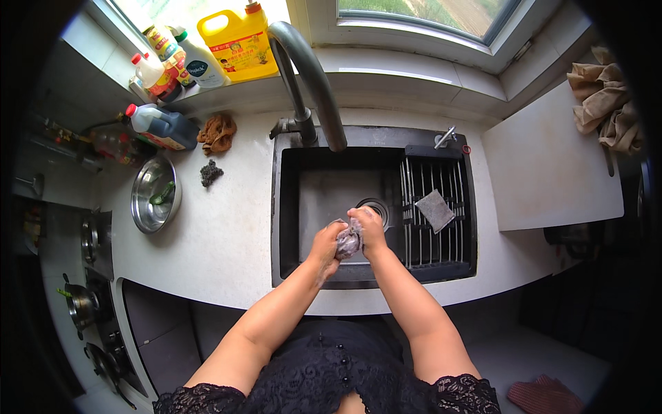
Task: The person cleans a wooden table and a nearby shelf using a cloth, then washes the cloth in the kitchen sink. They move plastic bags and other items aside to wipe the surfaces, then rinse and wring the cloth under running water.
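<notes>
Over the dark sink (289,207) my left hand (326,243) and my right hand (369,226) press together around a small grey, wet wad of cloth or scouring pad (348,241). Both hands grip it from opposite sides, just in front of the round drain (377,207). The tall curved tap (310,76) arches above the basin; no water is visibly running.
A wire rack (434,234) with a grey sponge pad (435,210) fills the sink's right part. On the left counter lie a steel bowl (155,194), a dark scourer (210,172), a brown rag (218,132) and bottles (162,126). A white board (545,165) lies right; a stove (96,290) far left.
</notes>
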{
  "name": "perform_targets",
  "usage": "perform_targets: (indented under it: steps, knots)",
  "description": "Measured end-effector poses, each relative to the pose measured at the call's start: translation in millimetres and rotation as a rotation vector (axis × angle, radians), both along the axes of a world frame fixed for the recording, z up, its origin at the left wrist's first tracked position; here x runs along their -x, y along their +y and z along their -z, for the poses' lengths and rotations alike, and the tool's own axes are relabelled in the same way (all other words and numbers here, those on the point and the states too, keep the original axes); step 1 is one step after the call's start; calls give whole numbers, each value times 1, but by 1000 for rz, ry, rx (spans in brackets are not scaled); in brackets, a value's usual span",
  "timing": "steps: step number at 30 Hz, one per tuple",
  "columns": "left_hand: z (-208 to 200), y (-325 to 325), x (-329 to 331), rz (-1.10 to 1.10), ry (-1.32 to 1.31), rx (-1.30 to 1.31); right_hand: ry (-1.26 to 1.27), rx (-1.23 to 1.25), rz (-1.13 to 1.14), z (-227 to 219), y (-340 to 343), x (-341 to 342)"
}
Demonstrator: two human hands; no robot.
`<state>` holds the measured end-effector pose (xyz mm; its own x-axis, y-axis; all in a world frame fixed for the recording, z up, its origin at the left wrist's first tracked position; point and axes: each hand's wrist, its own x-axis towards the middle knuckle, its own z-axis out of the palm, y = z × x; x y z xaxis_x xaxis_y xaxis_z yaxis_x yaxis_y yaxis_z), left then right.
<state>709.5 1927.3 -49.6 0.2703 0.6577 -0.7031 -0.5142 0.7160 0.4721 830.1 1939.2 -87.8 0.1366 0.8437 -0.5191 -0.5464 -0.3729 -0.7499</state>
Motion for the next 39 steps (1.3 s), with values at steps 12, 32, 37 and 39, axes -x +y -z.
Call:
perform_targets:
  steps: [12,32,37,39]
  knots:
    - [-2,-2,48,39,-402,208,456,-132,-199,-58,-21,-8]
    - [-9,4,0,-67,-166,196,-1039,-663,148,-41,-23,40]
    - [61,-16,9,-134,-360,154,-1017,-626,32,-24,-24,43]
    - [14,-9,-11,-85,-150,215,-1132,-321,102,-14,-12,19]
